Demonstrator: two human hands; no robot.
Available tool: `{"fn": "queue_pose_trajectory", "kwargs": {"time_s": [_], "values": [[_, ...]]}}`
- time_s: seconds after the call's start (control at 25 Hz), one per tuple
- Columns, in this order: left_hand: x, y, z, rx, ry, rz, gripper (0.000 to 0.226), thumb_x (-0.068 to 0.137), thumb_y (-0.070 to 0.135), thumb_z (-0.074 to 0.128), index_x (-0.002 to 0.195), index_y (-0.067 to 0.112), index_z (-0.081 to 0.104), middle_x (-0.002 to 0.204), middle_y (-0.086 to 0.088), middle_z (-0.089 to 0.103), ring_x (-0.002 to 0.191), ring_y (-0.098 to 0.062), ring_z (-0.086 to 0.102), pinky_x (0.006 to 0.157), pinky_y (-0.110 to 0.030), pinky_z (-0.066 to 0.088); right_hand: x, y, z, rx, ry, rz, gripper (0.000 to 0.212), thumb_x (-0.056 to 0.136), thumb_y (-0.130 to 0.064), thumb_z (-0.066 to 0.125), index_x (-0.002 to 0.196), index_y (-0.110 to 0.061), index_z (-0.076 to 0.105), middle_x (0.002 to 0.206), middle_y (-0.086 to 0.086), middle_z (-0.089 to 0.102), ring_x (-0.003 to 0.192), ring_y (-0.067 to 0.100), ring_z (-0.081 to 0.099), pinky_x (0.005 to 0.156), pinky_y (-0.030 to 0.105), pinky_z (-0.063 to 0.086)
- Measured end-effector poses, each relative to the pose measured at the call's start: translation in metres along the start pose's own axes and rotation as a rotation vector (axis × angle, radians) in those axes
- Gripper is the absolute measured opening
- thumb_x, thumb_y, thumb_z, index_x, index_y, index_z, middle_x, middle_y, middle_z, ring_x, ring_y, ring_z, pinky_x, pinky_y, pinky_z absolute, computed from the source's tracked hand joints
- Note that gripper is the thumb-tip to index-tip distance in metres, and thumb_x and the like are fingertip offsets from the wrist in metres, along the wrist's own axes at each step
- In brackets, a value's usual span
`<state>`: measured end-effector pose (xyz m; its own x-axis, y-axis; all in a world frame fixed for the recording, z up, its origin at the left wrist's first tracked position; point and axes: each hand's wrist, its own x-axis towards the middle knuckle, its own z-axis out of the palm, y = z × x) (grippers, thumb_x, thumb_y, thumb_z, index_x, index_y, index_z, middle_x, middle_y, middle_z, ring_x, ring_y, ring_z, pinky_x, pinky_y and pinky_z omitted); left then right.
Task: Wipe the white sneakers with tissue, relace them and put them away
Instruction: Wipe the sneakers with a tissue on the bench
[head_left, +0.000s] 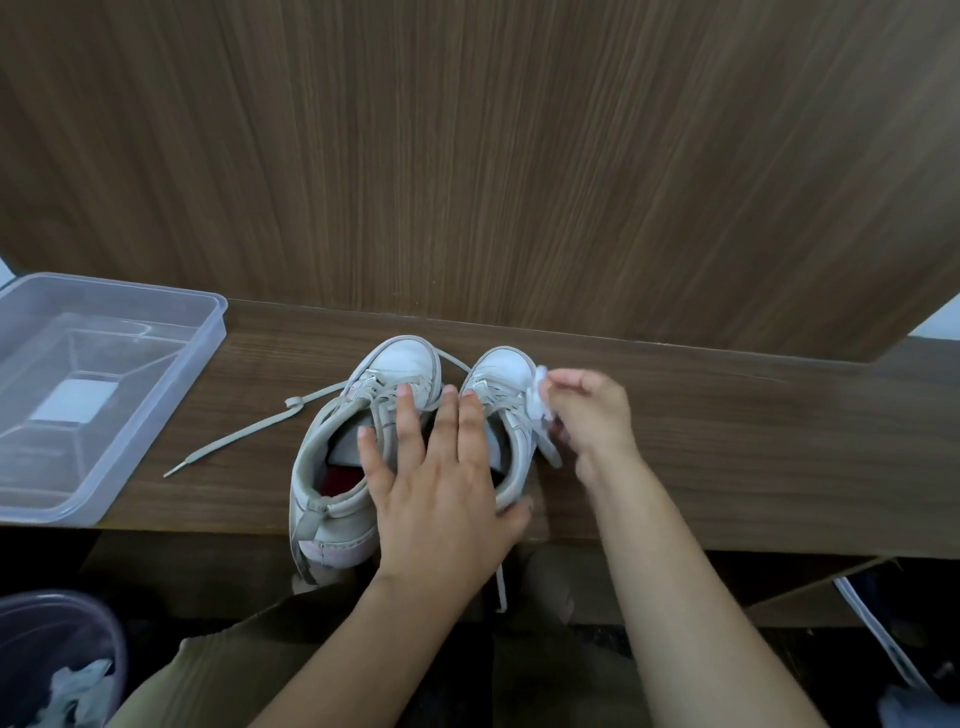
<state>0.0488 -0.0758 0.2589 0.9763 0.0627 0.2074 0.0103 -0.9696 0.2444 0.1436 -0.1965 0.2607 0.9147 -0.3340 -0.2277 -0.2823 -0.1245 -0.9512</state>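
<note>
Two white sneakers stand side by side on a wooden shelf (727, 441), toes pointing away from me. The left sneaker (337, 467) has a loose beige lace (244, 434) trailing off to the left. My left hand (441, 478) lies flat across both shoes, fingers spread over their tongues, and covers much of the right sneaker (506, 369). My right hand (592, 410) pinches a crumpled white tissue (540, 395) against the right sneaker's outer side.
A clear plastic box (98, 395) stands open on the shelf at the left. A wood-grain panel (467, 156) rises right behind the shoes. A round bin (57, 660) with crumpled paper sits at the lower left, below the shelf edge.
</note>
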Motion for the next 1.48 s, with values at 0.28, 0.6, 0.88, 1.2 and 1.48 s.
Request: {"fn": "queue_pose_trajectory", "kwargs": {"time_s": [0.28,0.6,0.88,1.2,1.48], "values": [[-0.001,-0.006,-0.002,-0.064,-0.041,0.002,0.105,0.077,0.067,0.046,0.147,0.019,-0.015,0.159,0.0,-0.004,0.142,-0.022,-0.02,0.105,-0.053,-0.024,-0.095,0.008,-0.026,-0.08,-0.411,-0.112,0.023,0.085,-0.001,0.064,0.076,-0.022,0.063,0.066,-0.002,0.061,0.052,0.004,0.055,0.052,0.019,0.048],[0.005,-0.008,-0.004,0.002,-0.142,0.075,0.108,0.075,0.05,0.06,0.146,0.02,-0.016,0.159,0.004,-0.001,0.145,-0.02,-0.008,0.109,-0.058,-0.01,-0.043,0.033,0.011,-0.244,0.152,-0.187,0.012,0.089,-0.015,0.059,0.086,-0.026,0.057,0.09,0.0,0.065,0.087,0.017,0.061,0.086,0.041,0.05],[0.012,-0.016,0.004,0.001,-0.081,0.057,0.09,0.084,0.057,0.044,0.148,0.019,-0.007,0.158,0.005,0.009,0.145,-0.017,0.008,0.11,-0.055,-0.004,-0.092,0.047,0.007,-0.075,-0.112,-0.208,0.016,0.088,-0.013,0.059,0.082,-0.028,0.059,0.08,0.002,0.066,0.074,0.018,0.064,0.074,0.038,0.055],[0.016,-0.015,0.001,0.063,-0.147,0.062,0.11,0.073,0.058,0.063,0.147,0.021,-0.01,0.158,0.007,0.005,0.145,-0.016,0.005,0.11,-0.055,-0.002,-0.044,0.039,0.02,-0.347,0.089,-0.138,0.015,0.093,-0.012,0.051,0.1,-0.017,0.063,0.099,-0.002,0.065,0.092,0.014,0.059,0.072,0.021,0.041],[0.015,-0.015,0.003,0.023,-0.11,0.054,0.094,0.082,0.055,0.05,0.148,0.021,-0.008,0.158,0.007,0.005,0.145,-0.013,0.004,0.11,-0.055,-0.002,-0.088,0.041,0.006,-0.079,-0.096,-0.225,0.02,0.087,-0.01,0.059,0.079,-0.028,0.06,0.084,0.003,0.067,0.078,0.019,0.065,0.073,0.032,0.055]]}}
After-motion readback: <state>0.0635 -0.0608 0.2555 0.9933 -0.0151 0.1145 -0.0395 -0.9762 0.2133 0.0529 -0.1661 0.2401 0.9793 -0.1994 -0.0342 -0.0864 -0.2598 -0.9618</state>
